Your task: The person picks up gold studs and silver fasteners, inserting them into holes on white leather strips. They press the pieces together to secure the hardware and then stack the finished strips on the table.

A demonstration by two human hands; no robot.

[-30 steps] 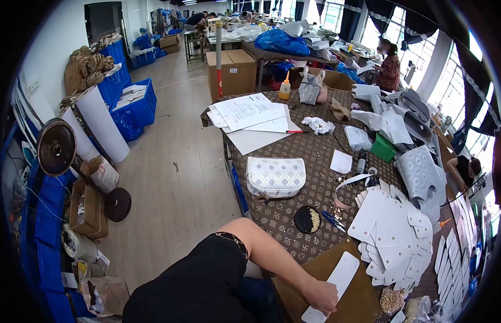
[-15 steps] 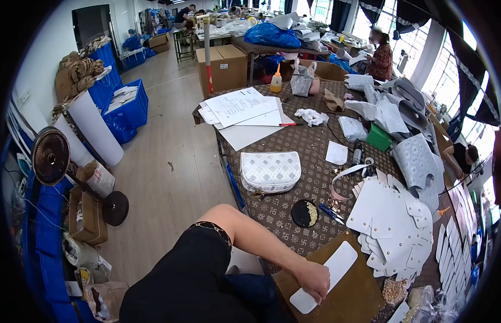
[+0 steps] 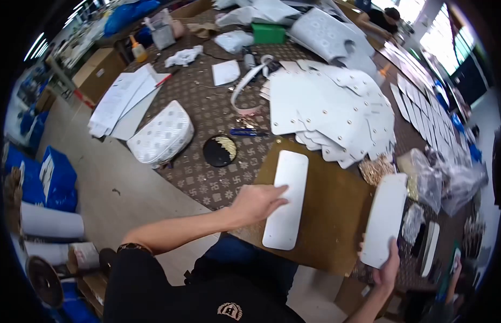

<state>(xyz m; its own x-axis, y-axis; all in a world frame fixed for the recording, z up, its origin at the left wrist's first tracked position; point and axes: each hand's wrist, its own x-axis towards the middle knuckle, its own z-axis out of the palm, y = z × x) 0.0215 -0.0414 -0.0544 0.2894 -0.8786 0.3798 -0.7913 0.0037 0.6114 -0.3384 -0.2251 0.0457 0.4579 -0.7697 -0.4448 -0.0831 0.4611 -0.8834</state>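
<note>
On the brown board (image 3: pixel 332 207) lies a long white strip with rounded corners (image 3: pixel 291 188). My left hand (image 3: pixel 257 204) reaches over the strip's left edge, fingers apart, apparently resting on it. At the board's right side my right hand (image 3: pixel 389 265) grips a similar white panel (image 3: pixel 385 215), tilted up, thumb on its lower edge. Beyond the board, white cut pieces with metal studs (image 3: pixel 336 107) lie in an overlapping fan. A black round dish (image 3: pixel 218 152) with small gold-coloured bits sits left of the board, near a blue-handled tool (image 3: pixel 245 132).
A silvery-white patterned pouch (image 3: pixel 163 134) stands at the table's left edge, with papers (image 3: pixel 124 99) behind it. Clear plastic bags (image 3: pixel 428 172) and a heap of small tan bits (image 3: pixel 375 169) lie at right. Another person (image 3: pixel 382 21) works at far right.
My view has swung to the right. My left hand, earlier closed at the strip on the board, now has its fingers extended. My right hand has come into view holding a white panel.
</note>
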